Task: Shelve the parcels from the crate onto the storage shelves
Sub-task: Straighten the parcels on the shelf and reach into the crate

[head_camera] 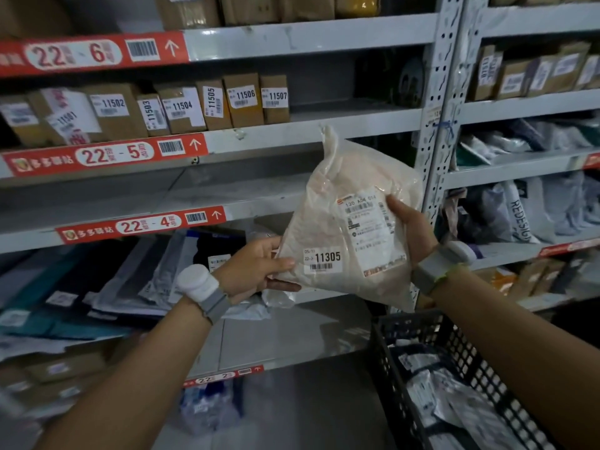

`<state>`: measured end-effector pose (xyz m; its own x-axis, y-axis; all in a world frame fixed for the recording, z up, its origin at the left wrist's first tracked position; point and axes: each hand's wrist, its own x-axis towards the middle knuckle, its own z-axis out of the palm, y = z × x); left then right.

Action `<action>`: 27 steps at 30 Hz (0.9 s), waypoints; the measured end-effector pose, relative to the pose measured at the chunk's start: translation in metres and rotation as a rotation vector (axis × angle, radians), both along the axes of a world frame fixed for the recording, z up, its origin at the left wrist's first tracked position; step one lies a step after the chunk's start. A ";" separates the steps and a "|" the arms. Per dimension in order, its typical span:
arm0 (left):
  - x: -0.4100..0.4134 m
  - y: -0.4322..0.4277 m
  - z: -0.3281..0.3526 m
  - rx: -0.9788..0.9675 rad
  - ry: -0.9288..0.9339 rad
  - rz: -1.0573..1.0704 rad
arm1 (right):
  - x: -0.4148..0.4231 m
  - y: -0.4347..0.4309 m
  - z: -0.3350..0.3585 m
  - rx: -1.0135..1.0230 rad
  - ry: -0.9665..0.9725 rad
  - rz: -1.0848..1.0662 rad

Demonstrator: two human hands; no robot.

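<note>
Head view, item in transit: pale bagged parcel (344, 228), label 11305, being held up between both hands. Left hand (256, 267) is pinching its lower corner, thumb on the front; right hand (412, 228) is gripping the opposite edge. Storage shelves (308, 37) are standing beyond the hands, with numbered boxes (181, 107) sitting above the left hand. Crate (393, 378), below the right hand, is holding more parcels. Judged status: shelving partly done; this parcel and the crate's remainder are awaiting placement.

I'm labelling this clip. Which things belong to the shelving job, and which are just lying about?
Job: parcel 11305, left hand, right hand, black crate, storage shelves.
Lying about: numbered cardboard boxes, flat mailer bags, both already shelved.
</note>
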<state>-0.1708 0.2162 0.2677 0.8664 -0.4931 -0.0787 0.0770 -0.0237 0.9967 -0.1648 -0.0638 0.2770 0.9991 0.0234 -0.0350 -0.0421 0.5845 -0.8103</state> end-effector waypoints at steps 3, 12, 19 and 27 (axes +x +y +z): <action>0.004 0.000 -0.024 -0.039 0.039 0.044 | -0.003 0.007 -0.023 -0.065 0.113 0.017; 0.018 -0.031 -0.203 0.677 0.025 0.029 | -0.014 0.023 -0.200 -0.332 0.675 0.227; 0.101 -0.039 -0.221 0.565 0.049 0.178 | 0.096 0.007 -0.219 -0.395 0.637 0.171; 0.249 -0.074 -0.201 0.608 0.043 0.268 | 0.243 0.001 -0.196 -0.523 0.542 -0.083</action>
<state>0.0787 0.1420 0.0665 0.9426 -0.1184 -0.3124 0.1980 -0.5550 0.8079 0.0781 -0.0629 0.0812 0.8366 -0.2055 -0.5077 -0.4862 0.1483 -0.8612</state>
